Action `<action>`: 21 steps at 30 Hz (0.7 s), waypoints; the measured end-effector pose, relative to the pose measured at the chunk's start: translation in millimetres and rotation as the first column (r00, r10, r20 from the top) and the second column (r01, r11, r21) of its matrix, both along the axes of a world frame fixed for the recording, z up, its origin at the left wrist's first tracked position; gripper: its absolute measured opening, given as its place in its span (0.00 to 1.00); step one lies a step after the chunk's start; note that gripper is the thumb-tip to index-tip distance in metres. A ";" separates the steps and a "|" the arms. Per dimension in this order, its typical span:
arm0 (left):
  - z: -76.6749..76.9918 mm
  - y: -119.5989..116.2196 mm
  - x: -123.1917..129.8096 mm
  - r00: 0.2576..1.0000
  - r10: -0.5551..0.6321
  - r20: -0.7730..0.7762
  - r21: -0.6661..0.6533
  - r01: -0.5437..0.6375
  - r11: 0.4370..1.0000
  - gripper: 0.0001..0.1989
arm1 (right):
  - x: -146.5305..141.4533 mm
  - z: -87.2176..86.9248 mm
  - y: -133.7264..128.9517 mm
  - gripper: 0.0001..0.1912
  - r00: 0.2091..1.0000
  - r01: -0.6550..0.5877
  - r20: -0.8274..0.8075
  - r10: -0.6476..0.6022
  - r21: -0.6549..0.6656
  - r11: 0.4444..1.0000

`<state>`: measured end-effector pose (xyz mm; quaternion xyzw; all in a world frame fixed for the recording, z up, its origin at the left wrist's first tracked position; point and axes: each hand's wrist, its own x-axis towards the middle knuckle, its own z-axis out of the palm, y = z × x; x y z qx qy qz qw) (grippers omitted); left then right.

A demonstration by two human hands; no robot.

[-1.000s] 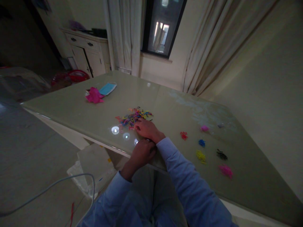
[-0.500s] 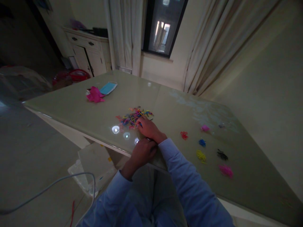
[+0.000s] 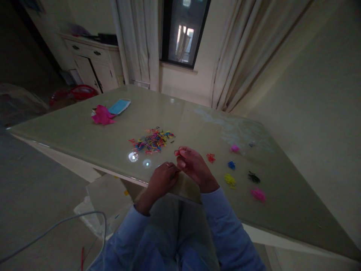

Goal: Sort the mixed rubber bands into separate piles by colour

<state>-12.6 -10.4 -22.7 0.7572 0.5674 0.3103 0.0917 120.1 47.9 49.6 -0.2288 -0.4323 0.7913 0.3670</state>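
A mixed heap of small coloured rubber bands (image 3: 153,141) lies on the glossy table (image 3: 194,124). My right hand (image 3: 194,165) is raised to the right of the heap, thumb and fingers drawn together in a pinch. Something reddish shows at its fingertips, too small to name. At the table's near edge rests my left hand (image 3: 163,178), its fingers curled and their undersides hidden; the tips come close to my right hand. Sorted by colour on the right are a red pile (image 3: 211,157), a blue pile (image 3: 231,165), a yellow pile (image 3: 230,180) and a black pile (image 3: 254,177).
Two pink piles sit on the right, one nearer (image 3: 258,195) and one farther (image 3: 234,148). A crumpled pink wrapper (image 3: 103,115) and a blue face mask (image 3: 120,107) lie at the far left. Below the near edge stands a pale box (image 3: 105,197) beside a cable (image 3: 56,226).
My right hand has lifted off the heap and moved right, turning with its fingers pinched. The left hand stays by the table edge. The whole view has shifted slightly.
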 end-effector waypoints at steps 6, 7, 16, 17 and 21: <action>1.3 -0.2 -0.3 0.999 -0.022 0.035 0.006 0.022 1.000 0.08 | 50.2 16.4 -28.2 0.11 0.996 0.089 0.011 -0.088 -0.020 0.996; 0.7 0.0 -0.4 0.999 -0.019 0.035 0.005 0.019 1.000 0.09 | 56.6 17.2 -31.1 0.11 0.992 0.117 0.049 -0.117 0.006 0.993; -2.0 1.2 -1.3 1.000 -0.003 0.029 0.016 0.002 1.000 0.10 | 119.5 11.6 -17.8 0.13 0.811 0.343 0.370 -0.454 0.330 0.880; -1.8 1.3 -1.4 1.000 -0.001 0.028 0.009 0.001 1.000 0.10 | 126.4 10.2 -9.4 0.12 0.742 0.341 0.430 -0.514 0.419 0.842; -0.6 1.9 -1.5 1.000 -0.003 0.023 -0.017 0.004 1.000 0.10 | 142.5 3.4 32.1 0.09 0.346 0.087 0.606 -0.716 0.740 0.667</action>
